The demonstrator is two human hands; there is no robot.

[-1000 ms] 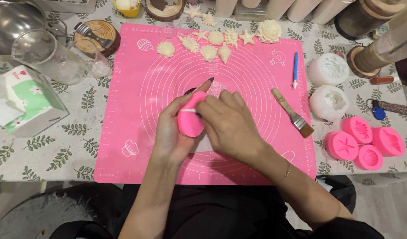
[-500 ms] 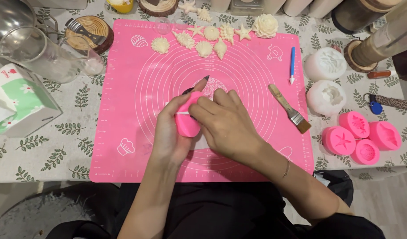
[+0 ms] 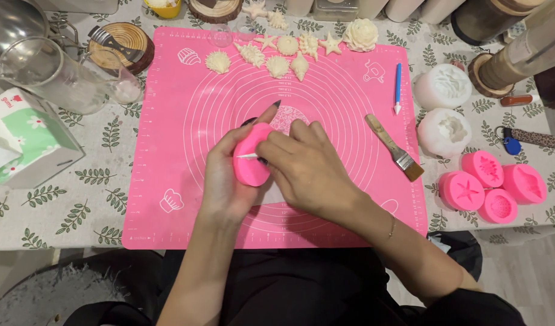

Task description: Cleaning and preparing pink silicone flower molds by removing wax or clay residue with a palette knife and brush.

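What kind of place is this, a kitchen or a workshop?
Probably a home craft table for casting shapes in moulds. A pink mat covers a leaf-print tablecloth, cream shell casts line its far edge, and pink moulds sit nearby.

The mould (image 3: pixel 251 158) in the hands is bright pink, showing a thin white slit. The mat (image 3: pixel 169 121) beneath is the same pink, printed with white concentric rings and small cupcake outlines. The surface (image 3: pixel 102 181) wears a pale cloth patterned with green leaf sprigs. The shell and star castings (image 3: pixel 277 66) are cream. Four more moulds (image 3: pixel 491 187) are pink, two others (image 3: pixel 443 108) white.
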